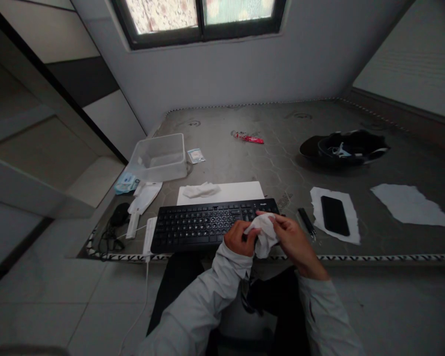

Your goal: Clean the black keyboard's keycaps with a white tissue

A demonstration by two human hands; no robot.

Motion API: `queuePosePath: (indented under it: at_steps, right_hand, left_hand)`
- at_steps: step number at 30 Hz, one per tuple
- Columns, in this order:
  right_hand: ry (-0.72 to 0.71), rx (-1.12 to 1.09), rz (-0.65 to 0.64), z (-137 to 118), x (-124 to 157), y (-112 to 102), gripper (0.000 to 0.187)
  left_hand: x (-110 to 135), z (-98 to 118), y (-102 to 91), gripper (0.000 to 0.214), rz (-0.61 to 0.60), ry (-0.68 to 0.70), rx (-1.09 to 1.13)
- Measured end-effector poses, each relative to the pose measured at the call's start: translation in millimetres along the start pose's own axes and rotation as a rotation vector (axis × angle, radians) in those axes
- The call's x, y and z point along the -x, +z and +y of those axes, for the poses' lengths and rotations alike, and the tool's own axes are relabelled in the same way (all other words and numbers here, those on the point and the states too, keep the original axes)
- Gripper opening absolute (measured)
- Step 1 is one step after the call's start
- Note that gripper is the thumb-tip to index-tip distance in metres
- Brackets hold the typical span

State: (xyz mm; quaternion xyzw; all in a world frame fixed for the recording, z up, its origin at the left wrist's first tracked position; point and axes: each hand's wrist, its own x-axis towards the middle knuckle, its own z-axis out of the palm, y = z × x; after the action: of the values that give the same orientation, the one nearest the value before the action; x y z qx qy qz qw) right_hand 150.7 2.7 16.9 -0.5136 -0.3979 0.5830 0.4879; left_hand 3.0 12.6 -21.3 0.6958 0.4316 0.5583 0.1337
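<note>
Both my hands hold a crumpled white wipe [264, 236] over the right end of a black keyboard [203, 225]. My left hand [239, 239] is closed on the wipe's left side. My right hand [291, 236] pinches its top and right side. The keyboard lies at the near edge of a grey mattress [282, 163]. Behind the keyboard a white sheet [241, 192] carries another crumpled white wipe [201, 190].
A clear plastic tub [159, 158] stands at the left, with small packets [196, 155] beside it. A black phone [334, 215] lies on white paper, a black pen [306, 222] next to it. A black helmet [344, 147], a red wrapper [249, 138], a mouse [119, 214] and cables are around.
</note>
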Motion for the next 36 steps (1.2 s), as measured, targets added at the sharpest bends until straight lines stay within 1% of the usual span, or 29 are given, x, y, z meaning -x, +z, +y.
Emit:
queuePosePath:
  at_steps: [2,4,6,8,10,13,16,19,22,25,28,32,36]
  right_hand:
    - [-0.003,-0.012,-0.044,0.6,0.5,-2.1,0.052]
    - [-0.007,-0.005,-0.054,2.1,0.4,-3.5,0.051]
    - [-0.009,0.019,-0.028,4.2,-0.5,-2.8,0.049]
    - [-0.001,0.028,0.016,6.1,-1.9,0.6,0.048]
    - [0.015,0.019,0.029,7.5,-3.2,5.4,0.048]
    - [0.014,0.015,-0.039,7.8,-4.5,11.0,0.047]
    - [-0.024,0.014,-0.101,6.7,-4.5,12.3,0.044]
    - [-0.040,-0.024,-0.114,5.7,-4.4,11.5,0.045]
    - [-0.059,-0.012,-0.072,7.0,-5.9,10.6,0.041]
    - [-0.085,0.040,0.035,10.3,-8.1,8.6,0.033]
    - [-0.091,0.059,0.115,11.5,-8.6,6.3,0.032]
    - [-0.062,0.089,0.144,7.8,-6.4,6.2,0.035]
    - [-0.077,0.090,0.161,8.6,-5.8,6.7,0.038]
  left_hand:
    - [0.7,-1.1,-0.6,0.019,0.028,0.009,0.025]
    - [2.3,-3.3,-0.2,0.013,0.070,0.028,0.061]
    - [4.1,-5.5,0.6,0.008,0.118,0.043,0.100]
    - [5.3,-6.3,0.8,0.004,0.140,0.083,0.144]
    - [5.1,-5.0,0.0,0.003,0.129,0.138,0.178]
    - [2.2,-1.3,-1.2,0.004,0.091,0.166,0.155]
    - [-1.2,0.7,0.0,0.008,0.071,0.127,0.102]
    - [-2.3,0.5,2.3,0.007,0.054,0.075,0.071]
    - [-1.3,-0.5,3.1,0.006,0.050,0.064,0.063]
    - [-0.2,-1.4,2.7,0.006,0.033,0.086,0.066]
    - [0.4,-1.9,2.7,0.009,0.010,0.101,0.084]
    - [1.0,-1.2,3.4,0.013,0.026,0.113,0.111]
    - [1.3,-0.5,2.6,0.015,0.072,0.080,0.097]
